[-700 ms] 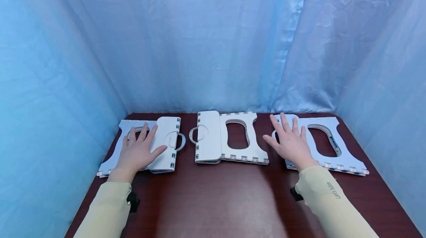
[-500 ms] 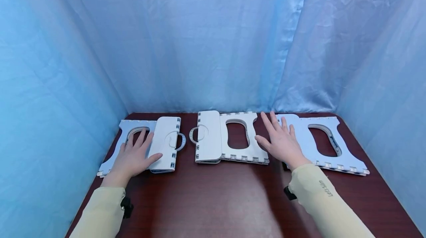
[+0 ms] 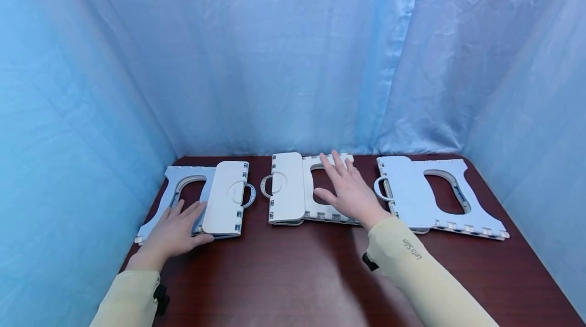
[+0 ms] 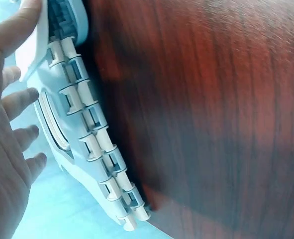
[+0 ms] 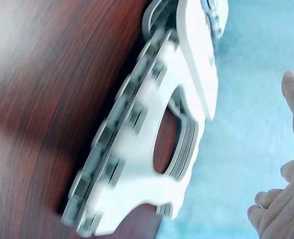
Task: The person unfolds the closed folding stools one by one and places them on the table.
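Left sleeve [image 3: 123, 299] and right sleeve [image 3: 430, 276] are coming in nearest, the right one carrying lettering [image 3: 412, 249] reading roughly "Let's Slim"; black wrist devices [image 3: 370, 262] are sitting at the cuffs. Dark red-brown wood-grain table [image 3: 274, 271] is running underneath. Left hand [image 3: 171, 235] is hanging by the near edge of the left folding step stool [image 3: 224, 200], fingers apart, gripping nothing; contact, can't tell. Right hand [image 3: 350, 192] is hovering over the middle folding step stool [image 3: 288, 189], fingers spread, holding nothing, a gap showing in the right wrist view. Probably best: keeping palms level and fingertips off the hinge knuckles [image 4: 94, 115], since a bumped stool could be shifting or pinching. All three stools are lying folded in a row toward the far side, right folding step stool [image 3: 412, 195] sitting apart from both hands; no brand is showing legibly on any. Blue curtain [image 3: 293, 62] is hanging behind.
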Available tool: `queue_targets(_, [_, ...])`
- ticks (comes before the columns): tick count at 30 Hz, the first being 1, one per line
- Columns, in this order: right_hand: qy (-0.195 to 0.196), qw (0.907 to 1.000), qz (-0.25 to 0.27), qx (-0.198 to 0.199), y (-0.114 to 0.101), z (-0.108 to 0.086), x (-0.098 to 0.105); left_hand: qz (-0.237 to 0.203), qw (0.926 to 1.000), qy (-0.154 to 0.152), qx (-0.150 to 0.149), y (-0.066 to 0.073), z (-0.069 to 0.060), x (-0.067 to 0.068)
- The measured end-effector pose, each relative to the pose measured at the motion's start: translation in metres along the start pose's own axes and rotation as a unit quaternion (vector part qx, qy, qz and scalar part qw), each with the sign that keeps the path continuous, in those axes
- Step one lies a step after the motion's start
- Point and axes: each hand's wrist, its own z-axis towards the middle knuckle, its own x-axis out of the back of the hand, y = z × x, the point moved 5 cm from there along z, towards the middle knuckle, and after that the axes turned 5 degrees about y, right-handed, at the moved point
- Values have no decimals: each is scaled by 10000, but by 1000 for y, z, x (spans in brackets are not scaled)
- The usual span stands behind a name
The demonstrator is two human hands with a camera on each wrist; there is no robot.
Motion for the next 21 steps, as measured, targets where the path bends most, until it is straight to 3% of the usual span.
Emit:
queue_targets(6, [-21, 9996, 204, 197, -26, 8, -13, 85, 9997, 53, -243, -1, -3, -6])
queue_targets(14, [-38, 9974, 456, 549, -51, 12, -26, 59, 9991, 210, -351, 4, -3, -5])
queue_targets(21, [-349, 9945, 872, 464, -66, 13, -38, 283, 9968, 366, -659, 12, 2, -4])
